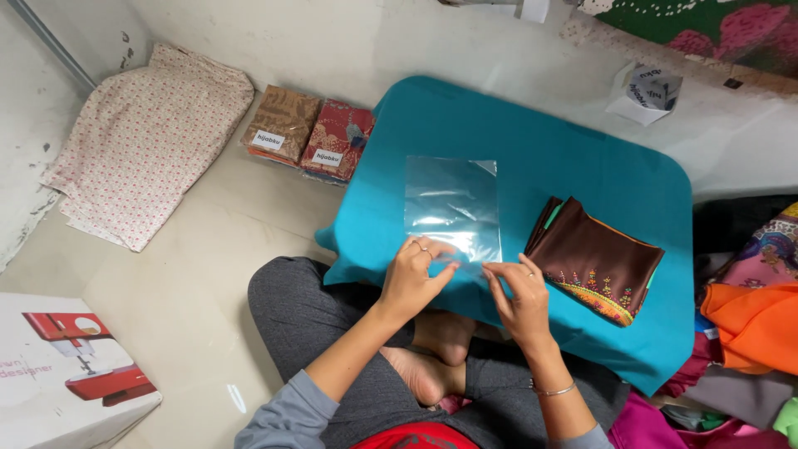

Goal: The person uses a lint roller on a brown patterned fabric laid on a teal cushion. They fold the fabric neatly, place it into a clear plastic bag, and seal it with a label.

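Observation:
A clear plastic bag (451,206) lies flat on a teal cloth-covered low table (582,150). My left hand (413,274) pinches the bag's near edge on the left side. My right hand (519,295) holds the same near edge further right, fingers pinched on the plastic. Just right of the bag rests a folded brown fabric (594,258) with coloured embroidery along its lower border, close to my right hand but not touched.
Two packaged patterned fabrics (309,133) lie on the floor beyond the table's left corner. A flowered cushion (141,141) leans at far left, a sewing-machine box (66,366) at lower left. Piled coloured cloths (748,333) crowd the right side.

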